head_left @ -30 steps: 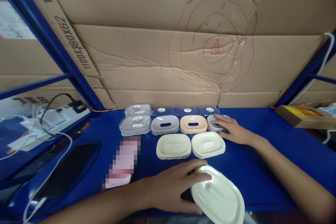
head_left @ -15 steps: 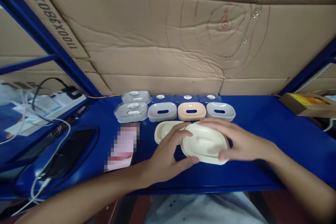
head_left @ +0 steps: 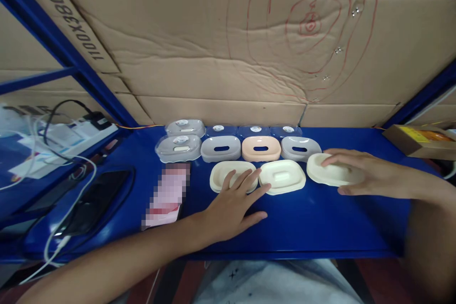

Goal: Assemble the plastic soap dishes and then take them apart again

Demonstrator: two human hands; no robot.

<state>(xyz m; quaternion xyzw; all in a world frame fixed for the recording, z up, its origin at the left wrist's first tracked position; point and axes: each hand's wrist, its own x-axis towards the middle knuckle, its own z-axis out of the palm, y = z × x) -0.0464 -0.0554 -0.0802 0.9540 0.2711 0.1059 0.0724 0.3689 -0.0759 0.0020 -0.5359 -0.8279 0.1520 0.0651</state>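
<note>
Three cream oval trays with raised middles lie in a row on the blue table. My left hand (head_left: pixel 231 209) has its fingers spread over the left cream tray (head_left: pixel 218 175) and the near left edge of the middle cream tray (head_left: pixel 285 178); whether the fingertips touch them I cannot tell. My right hand (head_left: pixel 359 173) grips the right cream tray (head_left: pixel 320 171), fingers over its top and thumb at the near side. Part of that tray is hidden under the hand. Behind them stand a grey slotted dish (head_left: pixel 221 148), a peach slotted dish (head_left: pixel 261 148) and another grey slotted dish (head_left: pixel 301 148).
Clear lids (head_left: pixel 254 130) with round labels line the back. At left are two grey dishes under clear covers (head_left: pixel 180 148), a pixelated phone (head_left: pixel 166 194), a black device (head_left: pixel 94 204), cables and a power strip (head_left: pixel 71 149). A cardboard box (head_left: pixel 413 142) stands at right.
My hands have moved apart. The middle cream tray now lies flat beside the left one, and my right hand has moved right, holding another cream tray. My left hand's fingers have spread.
</note>
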